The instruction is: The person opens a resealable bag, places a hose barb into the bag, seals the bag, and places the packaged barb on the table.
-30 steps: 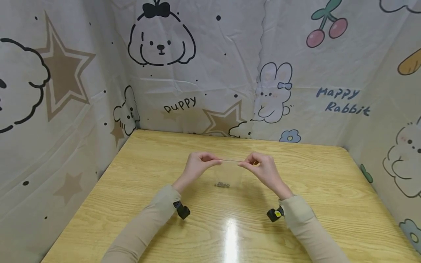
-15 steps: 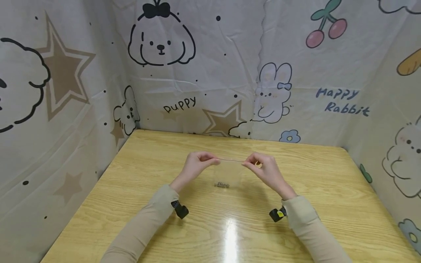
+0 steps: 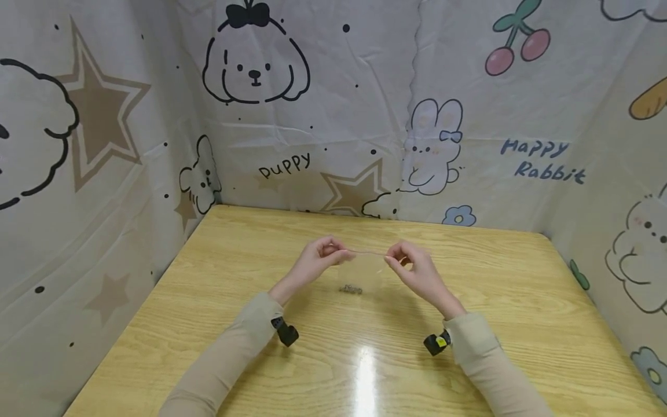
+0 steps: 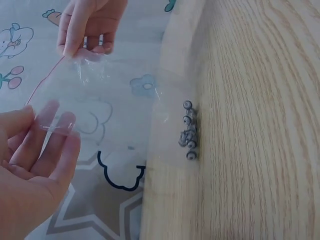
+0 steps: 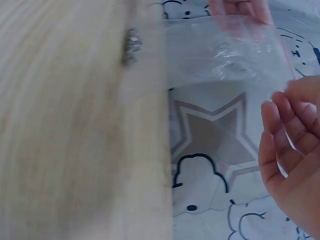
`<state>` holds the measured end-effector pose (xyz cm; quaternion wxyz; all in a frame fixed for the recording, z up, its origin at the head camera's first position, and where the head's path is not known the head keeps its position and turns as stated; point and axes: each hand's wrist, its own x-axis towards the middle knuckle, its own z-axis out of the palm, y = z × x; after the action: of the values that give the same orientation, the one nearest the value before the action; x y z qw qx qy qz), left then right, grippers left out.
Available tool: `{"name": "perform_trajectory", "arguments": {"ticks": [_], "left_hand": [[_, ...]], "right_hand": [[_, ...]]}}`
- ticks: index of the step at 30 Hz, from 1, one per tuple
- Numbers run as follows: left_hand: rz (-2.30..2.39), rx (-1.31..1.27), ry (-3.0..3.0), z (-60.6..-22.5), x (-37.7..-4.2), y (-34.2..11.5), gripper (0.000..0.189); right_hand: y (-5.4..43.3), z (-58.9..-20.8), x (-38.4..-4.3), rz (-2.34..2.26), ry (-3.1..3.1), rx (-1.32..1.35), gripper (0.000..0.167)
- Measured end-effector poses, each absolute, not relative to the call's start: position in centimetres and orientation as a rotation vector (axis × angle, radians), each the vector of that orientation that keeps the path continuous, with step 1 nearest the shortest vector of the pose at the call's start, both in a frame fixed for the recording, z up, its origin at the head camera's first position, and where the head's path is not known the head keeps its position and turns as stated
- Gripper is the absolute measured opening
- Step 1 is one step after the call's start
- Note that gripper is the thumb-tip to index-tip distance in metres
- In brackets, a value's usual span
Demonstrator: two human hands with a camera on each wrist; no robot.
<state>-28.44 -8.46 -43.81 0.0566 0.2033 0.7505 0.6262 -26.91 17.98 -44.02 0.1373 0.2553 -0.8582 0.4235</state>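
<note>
A clear plastic zip bag (image 3: 365, 271) with a thin red line along its top edge hangs between my two hands. My left hand (image 3: 322, 256) pinches one top corner between thumb and forefinger. At the opposite corner, my right hand (image 3: 416, 269) pinches the same edge with thumb and forefinger. In the left wrist view, the other fingers of the left hand (image 4: 47, 160) lie behind the see-through film. Several small round-headed metal screws (image 4: 189, 131) are gathered along the bottom of the bag, close over the table.
The wood-grain table (image 3: 260, 365) spreads out below and around both hands. A cloth printed with cartoon animals and stars (image 3: 312, 127) hangs behind the table and along its sides. Black wrist cameras (image 3: 285, 331) sit below both cuffs.
Since a second ago my hands have moved slightly apart, exposing more of the red edge. The bag's bottom with the screws has risen a little.
</note>
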Motion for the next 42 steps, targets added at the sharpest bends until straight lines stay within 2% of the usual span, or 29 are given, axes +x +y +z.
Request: {"name": "perform_trajectory", "arguments": {"ticks": [3,8,13,22,31,42], "left_hand": [[1.901,0.641,2.252,-43.9,-28.5,-8.5,0.017],[1.95,0.622,2.208,-43.8,-28.4,-8.4,0.018],[2.008,0.552,2.176,-43.3,-28.3,-8.4,0.019],[2.109,0.523,2.139,-42.3,-28.6,-8.3,0.018],[2.122,0.437,2.13,-42.5,-28.7,-8.8,0.018],[2.005,0.285,2.13,-42.9,-28.8,-8.8,0.016]], "right_hand": [[18.0,-44.6,-26.7,1.266,-2.575,0.719,0.013],[17.7,-45.9,-26.9,1.198,-2.757,0.75,0.027],[17.2,-47.0,-27.4,1.097,-2.843,0.87,0.021],[16.7,-47.3,-27.4,1.217,-2.843,0.847,0.008],[17.0,-46.6,-25.9,1.444,-2.941,0.814,0.008],[17.7,-46.2,-24.4,1.783,-3.097,0.808,0.016]]}}
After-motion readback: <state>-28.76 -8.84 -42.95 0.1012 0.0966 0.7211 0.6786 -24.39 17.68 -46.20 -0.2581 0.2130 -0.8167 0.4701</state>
